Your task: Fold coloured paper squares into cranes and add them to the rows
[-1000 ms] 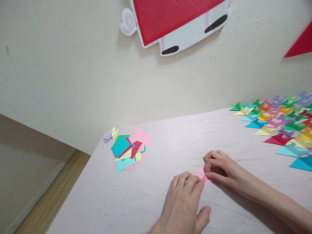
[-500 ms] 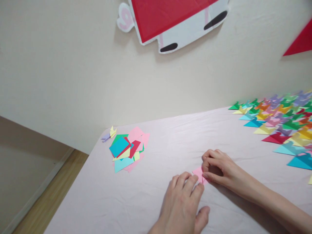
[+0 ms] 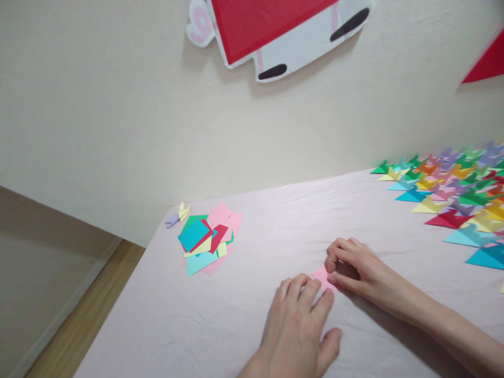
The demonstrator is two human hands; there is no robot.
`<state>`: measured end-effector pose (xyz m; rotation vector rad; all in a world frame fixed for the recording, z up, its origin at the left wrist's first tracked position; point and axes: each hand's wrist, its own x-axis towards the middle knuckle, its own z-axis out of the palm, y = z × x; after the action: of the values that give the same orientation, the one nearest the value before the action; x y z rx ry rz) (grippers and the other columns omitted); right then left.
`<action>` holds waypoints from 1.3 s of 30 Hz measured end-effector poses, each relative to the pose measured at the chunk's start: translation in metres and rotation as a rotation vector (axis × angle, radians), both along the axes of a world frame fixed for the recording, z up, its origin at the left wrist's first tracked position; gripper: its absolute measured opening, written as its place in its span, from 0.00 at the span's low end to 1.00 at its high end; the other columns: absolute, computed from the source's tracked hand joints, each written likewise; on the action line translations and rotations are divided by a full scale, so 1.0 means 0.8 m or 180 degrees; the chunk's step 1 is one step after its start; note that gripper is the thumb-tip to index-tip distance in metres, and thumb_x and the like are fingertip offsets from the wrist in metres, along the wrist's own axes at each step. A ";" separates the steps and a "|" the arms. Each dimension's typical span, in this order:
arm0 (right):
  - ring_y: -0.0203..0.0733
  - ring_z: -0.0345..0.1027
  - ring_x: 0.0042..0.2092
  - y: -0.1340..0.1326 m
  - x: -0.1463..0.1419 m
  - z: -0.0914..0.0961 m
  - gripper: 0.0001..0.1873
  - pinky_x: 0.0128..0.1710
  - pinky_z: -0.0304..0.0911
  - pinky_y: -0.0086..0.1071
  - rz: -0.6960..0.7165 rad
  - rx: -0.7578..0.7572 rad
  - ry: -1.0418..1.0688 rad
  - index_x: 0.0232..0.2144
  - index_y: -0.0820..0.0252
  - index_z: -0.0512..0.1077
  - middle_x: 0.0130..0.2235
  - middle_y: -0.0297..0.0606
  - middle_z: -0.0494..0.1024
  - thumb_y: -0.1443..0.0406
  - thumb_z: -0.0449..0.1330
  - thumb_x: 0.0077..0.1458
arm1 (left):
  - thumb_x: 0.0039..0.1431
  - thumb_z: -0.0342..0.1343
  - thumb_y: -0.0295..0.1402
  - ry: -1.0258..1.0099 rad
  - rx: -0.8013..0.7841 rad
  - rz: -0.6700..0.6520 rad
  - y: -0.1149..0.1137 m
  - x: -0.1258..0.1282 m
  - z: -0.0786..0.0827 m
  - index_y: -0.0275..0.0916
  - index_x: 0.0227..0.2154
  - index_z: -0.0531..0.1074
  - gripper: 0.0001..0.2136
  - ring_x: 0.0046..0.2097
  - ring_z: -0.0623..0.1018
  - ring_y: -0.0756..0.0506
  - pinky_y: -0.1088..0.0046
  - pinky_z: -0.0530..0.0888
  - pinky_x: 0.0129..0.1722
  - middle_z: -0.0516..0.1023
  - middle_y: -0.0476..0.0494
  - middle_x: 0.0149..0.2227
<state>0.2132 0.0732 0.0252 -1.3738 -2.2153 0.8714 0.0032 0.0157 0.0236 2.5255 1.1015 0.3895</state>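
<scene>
A small square of pink origami paper (image 3: 322,276) lies on the cloth-covered surface, partly hidden under my fingers. My left hand (image 3: 301,320) rests palm down at its near left side, fingers stretched out and fingertips pressing on the paper. At the paper's right side, my right hand (image 3: 356,268) has thumb and forefinger brought together in a pinch at the edge. Whether the paper is folded there cannot be made out clearly.
To the left is a loose pile of coloured paper squares (image 3: 200,239), with small yellow (image 3: 183,211) and purple (image 3: 172,221) folded pieces behind it. Rows of folded paper birds (image 3: 451,216) fill the right. A wall (image 3: 252,136) with a red-and-white decoration (image 3: 291,50) borders the far edge.
My left forefinger and thumb have shifted slightly right over the pink paper. My right hand keeps its pinch at the edge, almost unmoved. The whole view has shifted a little.
</scene>
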 end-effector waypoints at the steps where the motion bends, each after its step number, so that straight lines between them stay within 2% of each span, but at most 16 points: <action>1: 0.48 0.62 0.41 0.000 0.001 -0.001 0.04 0.43 0.57 0.42 -0.0017 0.0005 -0.0006 0.32 0.54 0.70 0.37 0.37 0.72 0.63 0.57 0.58 | 0.60 0.57 0.38 0.0005 0.0030 0.0000 -0.001 0.000 -0.001 0.38 0.57 0.63 0.23 0.56 0.65 0.35 0.53 0.67 0.54 0.68 0.38 0.55; 7: 0.49 0.62 0.42 -0.004 0.000 -0.001 0.03 0.43 0.57 0.42 -0.0054 0.0061 -0.0027 0.34 0.54 0.68 0.38 0.37 0.73 0.65 0.55 0.58 | 0.61 0.57 0.39 0.0018 0.0098 0.0050 -0.002 0.001 -0.002 0.39 0.55 0.64 0.21 0.55 0.65 0.37 0.54 0.67 0.54 0.69 0.40 0.54; 13: 0.50 0.62 0.43 -0.009 -0.008 0.001 0.06 0.44 0.57 0.44 -0.0167 0.0179 -0.0190 0.36 0.54 0.68 0.40 0.38 0.73 0.64 0.59 0.53 | 0.60 0.58 0.39 0.0054 0.0169 0.0082 -0.004 0.002 -0.003 0.39 0.54 0.65 0.21 0.56 0.65 0.37 0.55 0.67 0.54 0.69 0.40 0.56; 19: 0.50 0.62 0.44 -0.009 -0.005 0.002 0.05 0.45 0.57 0.45 -0.0104 0.0086 -0.0049 0.37 0.54 0.69 0.41 0.39 0.73 0.63 0.57 0.56 | 0.62 0.56 0.40 0.0051 0.0093 0.0002 -0.002 -0.002 -0.001 0.39 0.56 0.63 0.21 0.57 0.65 0.37 0.54 0.66 0.55 0.68 0.41 0.58; 21: 0.49 0.62 0.44 -0.009 -0.002 0.004 0.04 0.46 0.57 0.45 -0.0056 0.0005 -0.0004 0.36 0.53 0.69 0.41 0.39 0.72 0.62 0.55 0.59 | 0.63 0.55 0.41 0.0067 0.0047 -0.0042 -0.001 -0.003 0.000 0.40 0.57 0.63 0.21 0.57 0.65 0.37 0.54 0.66 0.54 0.68 0.41 0.58; 25: 0.48 0.62 0.43 -0.008 -0.001 0.004 0.10 0.45 0.57 0.44 -0.0005 -0.0056 -0.0013 0.30 0.54 0.70 0.39 0.39 0.71 0.61 0.52 0.62 | 0.64 0.54 0.41 0.0076 0.0023 -0.0083 0.000 -0.005 0.001 0.41 0.59 0.62 0.22 0.58 0.64 0.37 0.54 0.66 0.55 0.67 0.41 0.59; 39: 0.49 0.63 0.43 -0.006 -0.007 0.001 0.09 0.44 0.59 0.46 -0.0070 0.0144 -0.0115 0.28 0.54 0.70 0.39 0.40 0.72 0.62 0.53 0.60 | 0.63 0.55 0.40 0.0014 0.0004 0.0021 -0.002 -0.001 0.003 0.40 0.57 0.64 0.22 0.57 0.65 0.38 0.55 0.67 0.54 0.70 0.41 0.56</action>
<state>0.2077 0.0681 0.0259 -1.4008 -2.2287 0.7901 0.0023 0.0142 0.0256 2.5257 1.1117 0.3870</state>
